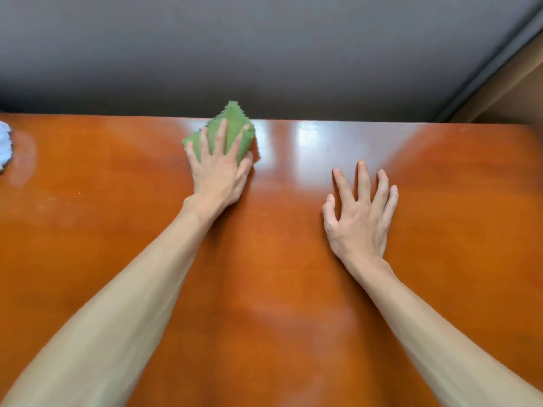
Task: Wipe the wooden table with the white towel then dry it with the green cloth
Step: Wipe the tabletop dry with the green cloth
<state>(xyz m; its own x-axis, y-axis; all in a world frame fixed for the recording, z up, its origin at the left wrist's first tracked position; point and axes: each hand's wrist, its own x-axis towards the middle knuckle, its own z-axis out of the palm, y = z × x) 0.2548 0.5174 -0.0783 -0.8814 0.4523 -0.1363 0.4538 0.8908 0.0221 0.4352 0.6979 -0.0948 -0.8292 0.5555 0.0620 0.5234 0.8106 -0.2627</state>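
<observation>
Nearest to me the worktop [264,318] is bare glossy wood between my two forearms, and this near stretch looks like ground I have yet to dry, so I should plan my passes to come back over it.

A little farther out, on the right, my right hand [360,212] lies flat with the fingers spread wide and nothing in it. I judge it is best used as a brace, pressing down so my weight stays steady while the other arm reaches.

Farther again and left of centre, my left hand [219,168] is pressed palm-down on the green cloth [235,127], fingers fanned over it and the thumb tucked at its right side, holding it against the wood. The cloth is bunched right at the far edge, one corner poking past it. To dry well I should flatten it so more fabric meets the surface, keep even pressure, and draw it in long overlapping strokes from the far edge toward me, taking care it does not slip off the back.

The bright sheen to the right of the cloth may be damp or only reflected light; I cannot tell.

At the far left edge sits the white towel [4,145], well apart from both hands, which suggests the wiping is done.
</observation>
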